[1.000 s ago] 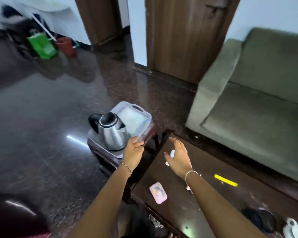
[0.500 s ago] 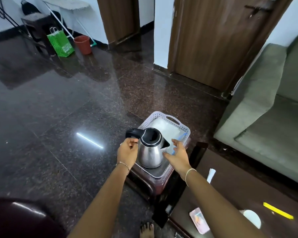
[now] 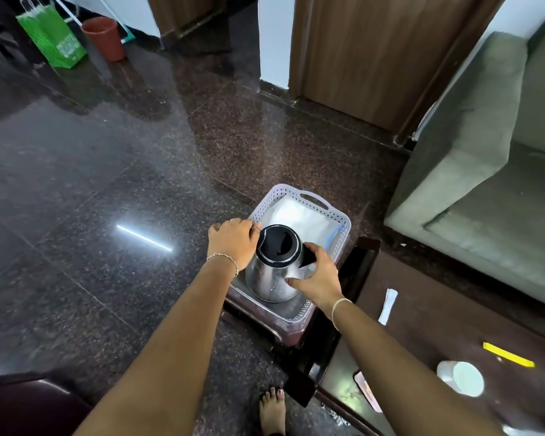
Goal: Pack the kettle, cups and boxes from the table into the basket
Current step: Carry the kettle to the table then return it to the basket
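Note:
A steel kettle (image 3: pixel 272 278) with a black lid stands in the near end of a pale perforated basket (image 3: pixel 340 215). My left hand (image 3: pixel 232 240) is closed over the kettle's handle side, which hides the handle. On the spout side, my right hand (image 3: pixel 318 278) cups the body with its thumb on the steel. The far half of the basket holds only a white liner. A white cup (image 3: pixel 461 377) stands on the dark table (image 3: pixel 438 316) at the right. A small flat packet (image 3: pixel 367 390) lies at the table's near edge.
The basket rests on a dark red stool (image 3: pixel 280 333) beside the table's end. A yellow strip (image 3: pixel 508 358) and a white paper (image 3: pixel 387 305) lie on the table. A green sofa (image 3: pixel 485 184) stands at the right, my bare foot (image 3: pixel 272 410) below the stool, a dark seat (image 3: pixel 22 407) at bottom left.
My right hand left the table and came onto the kettle's spout side. My left hand went from the basket rim to the kettle's handle. The view swung left over the basket.

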A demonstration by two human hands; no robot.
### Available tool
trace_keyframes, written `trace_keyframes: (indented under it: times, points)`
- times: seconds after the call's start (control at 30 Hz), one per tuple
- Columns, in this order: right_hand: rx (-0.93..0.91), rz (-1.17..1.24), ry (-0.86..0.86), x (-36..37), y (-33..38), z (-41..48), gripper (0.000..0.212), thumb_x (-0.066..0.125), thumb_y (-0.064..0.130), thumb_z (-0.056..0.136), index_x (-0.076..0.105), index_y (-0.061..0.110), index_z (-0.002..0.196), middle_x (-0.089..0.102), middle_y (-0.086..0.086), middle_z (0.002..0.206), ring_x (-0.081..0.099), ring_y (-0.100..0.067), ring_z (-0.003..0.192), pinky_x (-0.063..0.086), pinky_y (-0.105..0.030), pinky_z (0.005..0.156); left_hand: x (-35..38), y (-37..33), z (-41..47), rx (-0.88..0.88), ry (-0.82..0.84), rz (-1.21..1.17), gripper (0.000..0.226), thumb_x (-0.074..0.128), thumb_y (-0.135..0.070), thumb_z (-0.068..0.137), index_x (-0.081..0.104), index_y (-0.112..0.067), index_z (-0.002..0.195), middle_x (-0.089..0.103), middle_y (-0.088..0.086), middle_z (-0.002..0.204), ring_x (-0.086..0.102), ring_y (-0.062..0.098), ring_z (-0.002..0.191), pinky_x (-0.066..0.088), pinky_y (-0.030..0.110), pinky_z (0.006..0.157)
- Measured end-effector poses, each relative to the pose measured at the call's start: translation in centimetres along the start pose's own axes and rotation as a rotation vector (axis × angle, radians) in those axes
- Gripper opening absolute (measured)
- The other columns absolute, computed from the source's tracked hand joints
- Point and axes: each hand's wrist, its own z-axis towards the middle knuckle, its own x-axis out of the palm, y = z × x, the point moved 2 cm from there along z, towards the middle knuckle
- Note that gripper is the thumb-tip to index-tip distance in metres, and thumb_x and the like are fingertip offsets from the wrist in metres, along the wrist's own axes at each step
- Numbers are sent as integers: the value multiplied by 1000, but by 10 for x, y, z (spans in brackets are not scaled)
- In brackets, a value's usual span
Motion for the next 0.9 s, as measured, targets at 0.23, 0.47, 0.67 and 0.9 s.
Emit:
trace_keyframes:
  times: [0.23, 0.47, 0.67, 0.9]
  points:
    - [-50, -98, 15, 8, 3, 10, 102, 90, 37, 52, 35, 28, 138, 47, 5, 127, 43, -14, 118, 36, -26, 99, 12, 22, 29, 21, 210, -63, 61, 23, -60, 95, 68, -19, 92, 69, 12, 94, 62, 34, 97, 46, 42, 86]
    - [-73, -159, 60, 7, 2, 17, 114, 89, 51, 46, 31, 28, 141, 43, 4, 137, 40, -13, 128, 36, -30, 108, 19, 31, 46, -140, 347, -420, 88, 23, -75, 87, 62, 0, 62, 68, 12, 58, 66, 25, 71, 47, 35, 73]
    - [-83, -132, 58, 0, -2, 16, 111, 88, 53, 44, 33, 33, 139, 45, 8, 135, 43, -5, 119, 35, -21, 101, 27, 34, 34, -256, 354, -701, 95, 29, -76, 74, 66, 11, 69, 60, 11, 46, 61, 22, 53, 43, 30, 66]
    - [-104, -114, 17, -18, -2, 13, 111, 84, 64, 40, 38, 35, 137, 50, 13, 131, 41, 0, 118, 33, -18, 100, 22, 13, 24, -337, 139, -775, 64, 39, -70, 72, 63, -10, 67, 62, 3, 66, 56, 14, 52, 37, 18, 43]
